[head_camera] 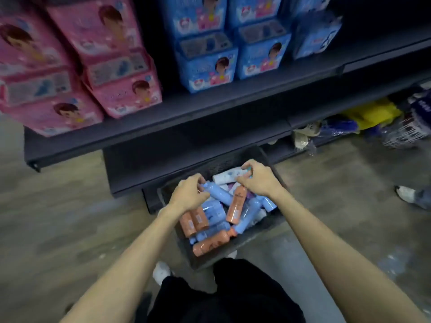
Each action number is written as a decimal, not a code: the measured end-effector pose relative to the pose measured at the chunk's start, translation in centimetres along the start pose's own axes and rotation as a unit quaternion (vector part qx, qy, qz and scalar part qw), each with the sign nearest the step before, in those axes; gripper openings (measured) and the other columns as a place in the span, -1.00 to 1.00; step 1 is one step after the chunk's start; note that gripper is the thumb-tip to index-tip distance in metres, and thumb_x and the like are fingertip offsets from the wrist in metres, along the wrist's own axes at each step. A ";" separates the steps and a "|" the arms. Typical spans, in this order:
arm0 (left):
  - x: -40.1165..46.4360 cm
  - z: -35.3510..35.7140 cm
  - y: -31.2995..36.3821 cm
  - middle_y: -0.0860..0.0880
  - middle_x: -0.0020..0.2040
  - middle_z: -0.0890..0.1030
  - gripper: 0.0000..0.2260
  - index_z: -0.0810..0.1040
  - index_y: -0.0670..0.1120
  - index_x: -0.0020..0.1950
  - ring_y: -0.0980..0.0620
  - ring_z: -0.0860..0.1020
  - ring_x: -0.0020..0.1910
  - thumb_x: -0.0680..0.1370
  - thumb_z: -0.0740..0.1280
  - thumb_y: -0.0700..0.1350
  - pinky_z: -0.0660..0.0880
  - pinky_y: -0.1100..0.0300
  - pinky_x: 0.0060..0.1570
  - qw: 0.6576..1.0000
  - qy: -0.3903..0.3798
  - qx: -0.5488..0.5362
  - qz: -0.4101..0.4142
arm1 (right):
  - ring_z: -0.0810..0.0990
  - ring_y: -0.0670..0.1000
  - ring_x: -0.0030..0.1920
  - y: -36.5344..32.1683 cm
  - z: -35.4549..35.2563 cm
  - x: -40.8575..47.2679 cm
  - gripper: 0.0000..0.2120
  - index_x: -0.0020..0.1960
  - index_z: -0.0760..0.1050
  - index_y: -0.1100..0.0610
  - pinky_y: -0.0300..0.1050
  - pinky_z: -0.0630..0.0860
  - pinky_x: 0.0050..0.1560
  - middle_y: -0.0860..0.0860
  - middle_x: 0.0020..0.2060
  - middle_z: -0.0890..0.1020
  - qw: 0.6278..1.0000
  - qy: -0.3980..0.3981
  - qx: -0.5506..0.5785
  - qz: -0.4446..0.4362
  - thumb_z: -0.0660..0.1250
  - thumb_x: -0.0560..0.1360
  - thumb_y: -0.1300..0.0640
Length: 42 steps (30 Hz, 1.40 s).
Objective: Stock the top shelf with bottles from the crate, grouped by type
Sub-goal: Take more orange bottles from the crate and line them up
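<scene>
Below dark shelving, both hands reach into the black plastic crate [275, 223]: left hand [190, 193] fingers pinch a light, stiff pale-blue plastic bottle [218, 193]; right hand [255, 177] fingers pinch a white bottle [229, 175] at its cap.

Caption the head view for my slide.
Both hands grip bottles in a black crate below stocked shelves.

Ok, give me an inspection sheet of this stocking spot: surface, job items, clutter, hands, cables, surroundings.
Surface: grey floor, black crate standing on it.
Job's things: crate holds jumbled blue bottles, orange bottles and white bottles, all lying down.
Clutter: yellow bag and wire basket under the right shelf.
Grips: left hand holds a blue bottle's top; right hand holds a white bottle.
Cables: nothing seen.
Surroundings: dark shelf with pink packs and blue packs; another person's shoe.
</scene>
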<state>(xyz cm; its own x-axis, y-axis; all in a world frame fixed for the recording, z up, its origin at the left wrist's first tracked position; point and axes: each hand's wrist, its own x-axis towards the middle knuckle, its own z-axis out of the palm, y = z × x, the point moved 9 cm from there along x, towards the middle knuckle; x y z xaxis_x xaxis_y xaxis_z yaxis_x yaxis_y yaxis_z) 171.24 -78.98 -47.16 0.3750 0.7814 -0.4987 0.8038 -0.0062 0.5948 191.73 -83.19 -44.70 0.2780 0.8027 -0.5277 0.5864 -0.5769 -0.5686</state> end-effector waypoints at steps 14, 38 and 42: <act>7.2 20.0 -4.6 -0.07 -0.05 0.63 -0.80 0.43 -0.03 -0.06 -0.12 0.60 -0.03 0.48 0.37 0.03 0.50 0.06 -0.12 0.990 -0.045 -0.032 -0.132 | 0.63 0.18 0.05 17.5 12.4 9.8 -0.61 0.23 0.43 0.17 -0.10 0.51 -0.10 0.14 0.07 0.63 0.981 -0.116 -0.031 0.154 0.37 0.49 0.01; 17.3 32.4 -12.2 -0.09 0.07 0.52 -0.59 0.39 -0.08 0.21 -0.16 0.56 0.03 0.45 0.38 0.05 0.51 0.00 -0.06 0.990 -0.009 0.037 -0.134 | 0.61 0.04 -0.02 28.0 21.3 24.1 -0.57 0.22 0.51 0.17 -0.08 0.56 -0.02 0.09 0.03 0.65 0.950 -0.141 0.142 0.238 0.52 0.43 0.07; 17.6 32.5 -12.2 -0.08 0.13 0.48 -0.50 0.41 -0.09 0.25 -0.12 0.51 0.12 0.41 0.43 0.09 0.50 0.00 0.02 0.988 0.029 0.050 -0.141 | 0.63 0.04 0.03 27.7 22.4 24.3 -0.38 0.27 0.42 0.18 -0.04 0.59 0.06 0.07 0.05 0.64 0.951 -0.145 0.153 0.225 0.57 0.32 0.00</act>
<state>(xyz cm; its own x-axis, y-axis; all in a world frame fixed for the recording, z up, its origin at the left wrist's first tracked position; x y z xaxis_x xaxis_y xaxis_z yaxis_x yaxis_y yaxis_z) 183.00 -85.43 -83.67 0.1052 0.7952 -0.5971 0.9154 0.1571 0.3706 197.65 -83.04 -87.38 0.2014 0.4139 -0.8878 0.1960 -0.9050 -0.3775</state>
